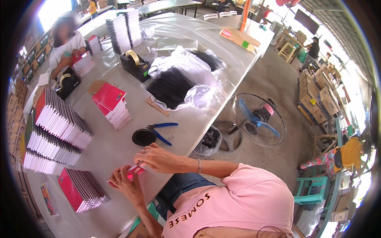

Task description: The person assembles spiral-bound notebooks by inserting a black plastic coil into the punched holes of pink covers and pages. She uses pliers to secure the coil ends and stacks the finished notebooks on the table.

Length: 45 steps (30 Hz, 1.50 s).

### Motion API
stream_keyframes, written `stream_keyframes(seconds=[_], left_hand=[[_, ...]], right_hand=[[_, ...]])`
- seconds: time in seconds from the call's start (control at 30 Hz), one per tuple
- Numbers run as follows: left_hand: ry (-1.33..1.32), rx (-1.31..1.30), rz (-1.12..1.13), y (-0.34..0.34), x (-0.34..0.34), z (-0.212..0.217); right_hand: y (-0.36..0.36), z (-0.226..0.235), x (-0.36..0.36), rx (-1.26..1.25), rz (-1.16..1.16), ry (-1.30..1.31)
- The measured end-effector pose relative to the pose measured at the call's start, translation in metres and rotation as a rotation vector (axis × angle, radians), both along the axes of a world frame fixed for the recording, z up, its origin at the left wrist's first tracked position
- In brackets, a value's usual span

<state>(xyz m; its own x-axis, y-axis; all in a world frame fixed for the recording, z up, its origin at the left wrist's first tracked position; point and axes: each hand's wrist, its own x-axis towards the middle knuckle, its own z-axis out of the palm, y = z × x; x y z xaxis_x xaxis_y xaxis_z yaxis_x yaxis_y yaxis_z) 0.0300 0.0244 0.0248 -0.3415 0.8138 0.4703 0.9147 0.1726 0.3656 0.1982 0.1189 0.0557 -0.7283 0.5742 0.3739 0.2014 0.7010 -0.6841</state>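
Note:
A small red-covered notebook [136, 172] is between my two hands at the near table edge. My left hand [124, 181] closes around its lower side, thumb on top. At its upper edge the fingers of my right hand [147, 158] are pinched together; what they grip there is too small to tell. Just beyond my right hand lie blue-handled pliers [166, 125] beside a round black object [143, 137] and a loose wire coil [170, 139]. Past these is a small stack of red-covered books [111, 101]. Spiral-bound notebooks [81, 189] stand left of my left hand.
Tall notebook stacks [59, 131] line the left side. Black wire coils [170, 88] lie on white plastic [178, 65], near a tape dispenser [137, 65]. Across the table a person [65, 49] handles red notebooks. A fan [260, 119] and a lined bin [210, 142] stand beside the table.

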Motion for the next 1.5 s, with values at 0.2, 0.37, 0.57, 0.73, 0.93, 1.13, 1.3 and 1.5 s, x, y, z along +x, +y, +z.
stream_keyframes(seconds=[0.2,0.37,0.57,0.73,0.93,1.13,1.3,1.5], left_hand=[[-0.042,-0.032,-0.014,-0.003,-0.001,0.005],[0.035,0.041,-0.041,-0.001,0.002,0.007],[0.028,0.019,-0.043,-0.008,-0.003,0.003],[0.037,0.03,-0.042,-0.004,0.0,0.004],[0.032,0.027,-0.043,-0.006,-0.001,0.003],[0.001,-0.019,-0.027,-0.009,0.0,0.007],[-0.013,-0.029,-0.049,-0.009,0.0,0.01],[0.007,0.0,-0.039,-0.01,0.001,0.008]], right_hand=[[-0.002,0.004,-0.005,-0.108,-0.043,0.069],[0.004,-0.001,-0.002,-0.058,0.053,0.064],[0.004,0.0,0.001,-0.223,0.203,0.144],[-0.002,0.016,0.006,-0.418,0.077,0.139],[0.0,0.001,0.001,-0.404,0.129,0.089],[-0.002,-0.006,0.001,-0.41,0.191,0.194],[-0.007,-0.007,0.001,-0.368,0.158,0.211],[-0.008,-0.01,-0.001,-0.251,0.093,0.148]])
